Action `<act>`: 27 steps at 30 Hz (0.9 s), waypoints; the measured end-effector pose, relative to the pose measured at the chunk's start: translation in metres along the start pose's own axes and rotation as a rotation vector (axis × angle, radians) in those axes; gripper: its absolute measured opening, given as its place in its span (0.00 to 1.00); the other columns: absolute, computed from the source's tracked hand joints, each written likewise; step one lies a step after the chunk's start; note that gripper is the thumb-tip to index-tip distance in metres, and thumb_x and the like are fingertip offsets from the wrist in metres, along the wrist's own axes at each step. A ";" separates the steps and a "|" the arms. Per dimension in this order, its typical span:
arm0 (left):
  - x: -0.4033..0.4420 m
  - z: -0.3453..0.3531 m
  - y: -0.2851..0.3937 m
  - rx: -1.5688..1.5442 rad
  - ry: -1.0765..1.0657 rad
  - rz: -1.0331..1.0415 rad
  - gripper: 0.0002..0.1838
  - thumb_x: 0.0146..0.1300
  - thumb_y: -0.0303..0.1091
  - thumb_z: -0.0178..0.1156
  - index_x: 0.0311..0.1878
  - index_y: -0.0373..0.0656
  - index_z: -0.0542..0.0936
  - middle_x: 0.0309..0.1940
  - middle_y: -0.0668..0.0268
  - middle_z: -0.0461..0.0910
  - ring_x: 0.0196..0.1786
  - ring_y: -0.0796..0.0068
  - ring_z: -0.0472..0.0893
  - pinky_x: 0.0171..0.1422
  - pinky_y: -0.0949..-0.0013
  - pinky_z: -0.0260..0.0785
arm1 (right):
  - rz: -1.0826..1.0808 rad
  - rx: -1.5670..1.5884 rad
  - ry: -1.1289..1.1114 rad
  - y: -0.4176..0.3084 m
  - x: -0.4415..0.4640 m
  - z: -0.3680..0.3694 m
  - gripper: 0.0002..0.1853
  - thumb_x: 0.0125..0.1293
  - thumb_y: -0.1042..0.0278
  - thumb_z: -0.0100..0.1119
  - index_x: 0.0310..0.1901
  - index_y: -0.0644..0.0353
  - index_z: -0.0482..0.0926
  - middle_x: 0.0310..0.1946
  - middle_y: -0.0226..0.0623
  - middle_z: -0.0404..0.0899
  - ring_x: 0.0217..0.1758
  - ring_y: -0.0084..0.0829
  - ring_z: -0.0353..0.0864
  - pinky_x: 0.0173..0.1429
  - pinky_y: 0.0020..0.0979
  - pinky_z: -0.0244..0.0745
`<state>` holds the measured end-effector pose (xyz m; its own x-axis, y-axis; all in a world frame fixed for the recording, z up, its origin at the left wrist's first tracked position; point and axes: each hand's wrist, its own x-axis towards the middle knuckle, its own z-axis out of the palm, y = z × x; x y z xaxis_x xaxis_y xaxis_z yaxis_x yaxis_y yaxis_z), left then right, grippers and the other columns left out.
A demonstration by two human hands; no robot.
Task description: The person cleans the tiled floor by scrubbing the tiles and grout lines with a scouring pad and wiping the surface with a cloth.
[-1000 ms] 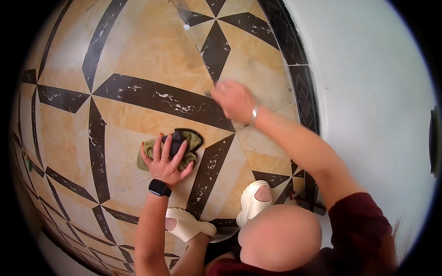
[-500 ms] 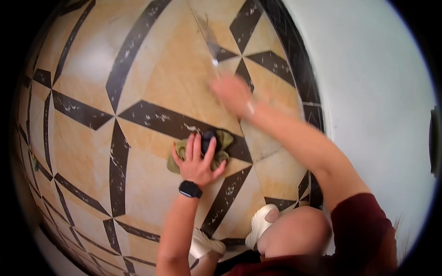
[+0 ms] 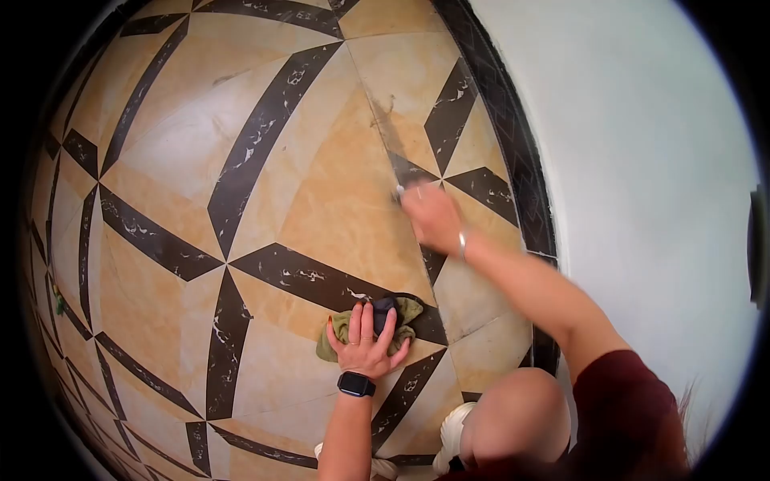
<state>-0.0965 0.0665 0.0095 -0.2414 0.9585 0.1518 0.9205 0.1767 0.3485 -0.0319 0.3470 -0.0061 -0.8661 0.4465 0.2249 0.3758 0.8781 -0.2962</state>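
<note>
My left hand (image 3: 365, 345), with a dark watch on its wrist, lies with fingers spread on an olive-green cloth (image 3: 334, 346) bunched on the tiled floor. A dark navy patch of fabric shows between the fingers. Further up and to the right, my right hand (image 3: 434, 215) is closed around a thin tool (image 3: 399, 191), low over a grout line. Motion smears that tool; a bright spot shows on it, but its kind cannot be made out. Along the grout line runs a dark, dirty streak (image 3: 387, 120).
Beige and dark-brown patterned tiles (image 3: 321, 200) cover the floor. A dark border (image 3: 517, 152) runs along the white wall (image 3: 634, 200) at the right. My bent knee (image 3: 517, 417) and a pale shoe (image 3: 455, 437) are at the bottom. A small green thing (image 3: 58, 303) lies far left.
The view has shifted, so the floor and cloth appear lower. My right hand has drawn nearer to me along the grout line with the tool. My left hand stays on the cloth.
</note>
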 end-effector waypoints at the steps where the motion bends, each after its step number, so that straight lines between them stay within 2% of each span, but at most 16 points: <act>1: 0.000 0.000 0.000 -0.004 -0.002 -0.016 0.32 0.43 0.61 0.64 0.53 0.61 0.79 0.59 0.58 0.70 0.63 0.61 0.69 0.66 0.35 0.43 | 0.036 -0.057 -0.051 0.011 0.024 0.005 0.14 0.55 0.73 0.55 0.45 0.58 0.75 0.41 0.44 0.77 0.48 0.45 0.76 0.51 0.44 0.71; 2: 0.000 0.000 0.000 -0.003 -0.007 -0.013 0.32 0.43 0.61 0.64 0.53 0.61 0.79 0.59 0.58 0.70 0.63 0.61 0.69 0.66 0.35 0.43 | 0.191 -0.129 -0.301 0.028 0.081 0.002 0.15 0.55 0.73 0.54 0.46 0.56 0.74 0.41 0.42 0.77 0.49 0.43 0.76 0.52 0.43 0.72; 4: 0.001 0.000 0.000 0.003 -0.011 -0.014 0.31 0.43 0.61 0.64 0.53 0.61 0.79 0.59 0.58 0.70 0.63 0.61 0.69 0.66 0.35 0.43 | 0.236 -0.121 -0.050 0.066 0.152 0.033 0.16 0.54 0.75 0.51 0.47 0.56 0.74 0.43 0.43 0.77 0.49 0.45 0.76 0.51 0.42 0.72; 6: -0.002 -0.002 -0.002 0.002 -0.012 -0.009 0.31 0.43 0.61 0.64 0.53 0.61 0.79 0.59 0.58 0.70 0.63 0.61 0.69 0.66 0.35 0.43 | 0.227 -0.088 0.071 0.076 0.148 0.050 0.12 0.55 0.74 0.51 0.42 0.57 0.74 0.41 0.44 0.78 0.47 0.46 0.76 0.49 0.43 0.73; 8: 0.006 0.000 0.001 -0.002 0.011 -0.009 0.31 0.43 0.61 0.64 0.53 0.61 0.79 0.59 0.58 0.70 0.63 0.61 0.69 0.66 0.35 0.43 | 0.208 -0.090 0.028 0.041 0.099 0.008 0.05 0.56 0.72 0.52 0.34 0.60 0.74 0.34 0.43 0.78 0.41 0.46 0.77 0.45 0.46 0.72; 9: 0.004 -0.002 0.001 0.001 0.009 -0.004 0.31 0.43 0.61 0.64 0.52 0.61 0.79 0.59 0.59 0.70 0.63 0.61 0.69 0.66 0.36 0.43 | 0.122 -0.034 0.064 0.025 0.053 -0.008 0.05 0.56 0.73 0.52 0.35 0.60 0.74 0.34 0.44 0.78 0.41 0.46 0.77 0.45 0.46 0.72; 11: 0.005 0.000 -0.002 0.011 0.016 -0.012 0.31 0.43 0.61 0.63 0.52 0.62 0.79 0.59 0.59 0.71 0.62 0.61 0.70 0.65 0.36 0.44 | 0.035 -0.016 0.057 0.017 0.032 -0.014 0.06 0.56 0.74 0.51 0.35 0.61 0.74 0.34 0.45 0.78 0.42 0.48 0.77 0.45 0.46 0.72; 13: 0.002 0.000 0.000 0.007 0.007 -0.020 0.31 0.43 0.61 0.63 0.52 0.62 0.79 0.58 0.59 0.71 0.62 0.61 0.70 0.65 0.36 0.45 | 0.069 -0.091 -0.041 0.024 0.059 -0.013 0.06 0.56 0.75 0.50 0.35 0.61 0.74 0.34 0.46 0.78 0.42 0.49 0.77 0.45 0.46 0.72; 14: 0.001 0.001 0.000 0.009 0.017 -0.019 0.30 0.44 0.61 0.63 0.52 0.62 0.80 0.58 0.59 0.71 0.62 0.61 0.70 0.64 0.36 0.46 | 0.225 -0.120 -0.202 0.039 0.100 -0.007 0.07 0.56 0.73 0.50 0.36 0.62 0.75 0.34 0.48 0.77 0.41 0.50 0.76 0.43 0.47 0.72; 16: 0.001 0.002 0.002 0.002 0.014 -0.013 0.30 0.43 0.61 0.63 0.52 0.62 0.80 0.59 0.59 0.71 0.62 0.61 0.70 0.64 0.36 0.46 | 0.204 -0.141 0.097 0.072 0.160 0.014 0.07 0.57 0.71 0.50 0.35 0.62 0.74 0.31 0.48 0.76 0.40 0.50 0.77 0.42 0.47 0.72; 19: 0.003 0.000 -0.002 0.007 0.010 -0.010 0.30 0.43 0.61 0.63 0.52 0.62 0.80 0.59 0.58 0.71 0.62 0.61 0.70 0.64 0.35 0.45 | 0.178 -0.139 0.052 0.042 0.107 0.011 0.06 0.57 0.70 0.50 0.35 0.62 0.74 0.29 0.48 0.76 0.37 0.50 0.77 0.41 0.46 0.72; 20: 0.001 0.000 -0.001 0.004 0.000 -0.011 0.30 0.44 0.61 0.63 0.52 0.62 0.80 0.59 0.58 0.71 0.62 0.61 0.70 0.64 0.35 0.45 | 0.079 -0.088 0.104 0.021 0.069 -0.002 0.06 0.58 0.70 0.50 0.35 0.61 0.73 0.29 0.47 0.76 0.36 0.50 0.77 0.41 0.45 0.73; 22: 0.003 0.000 0.000 0.002 -0.003 -0.015 0.30 0.44 0.61 0.63 0.53 0.62 0.80 0.59 0.58 0.70 0.63 0.61 0.69 0.64 0.34 0.45 | -0.051 -0.076 0.140 0.010 0.050 -0.007 0.06 0.58 0.70 0.50 0.36 0.61 0.73 0.28 0.46 0.76 0.35 0.50 0.77 0.40 0.43 0.74; 24: 0.000 -0.002 -0.001 -0.004 -0.017 -0.015 0.31 0.44 0.61 0.63 0.53 0.62 0.79 0.59 0.58 0.70 0.63 0.61 0.69 0.64 0.34 0.44 | -0.082 -0.157 0.100 0.027 0.070 0.004 0.06 0.58 0.70 0.50 0.36 0.60 0.73 0.29 0.46 0.77 0.34 0.49 0.78 0.40 0.42 0.75; 26: 0.000 0.001 0.000 -0.006 -0.013 -0.026 0.31 0.43 0.61 0.63 0.53 0.62 0.79 0.59 0.58 0.71 0.62 0.61 0.70 0.65 0.34 0.44 | 0.304 -0.148 -0.091 0.051 0.149 0.007 0.06 0.59 0.70 0.48 0.35 0.60 0.74 0.31 0.46 0.78 0.35 0.49 0.78 0.39 0.43 0.74; 27: 0.001 0.002 0.000 -0.001 -0.008 -0.022 0.31 0.43 0.61 0.64 0.53 0.62 0.79 0.59 0.58 0.71 0.62 0.61 0.70 0.64 0.34 0.44 | 0.262 -0.187 0.022 0.069 0.176 0.018 0.07 0.59 0.69 0.48 0.36 0.60 0.74 0.31 0.46 0.78 0.35 0.48 0.78 0.39 0.43 0.74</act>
<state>-0.0966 0.0677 0.0078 -0.2590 0.9562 0.1364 0.9147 0.1975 0.3525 -0.1644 0.4826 -0.0033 -0.7252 0.6636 0.1836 0.6410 0.7481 -0.1715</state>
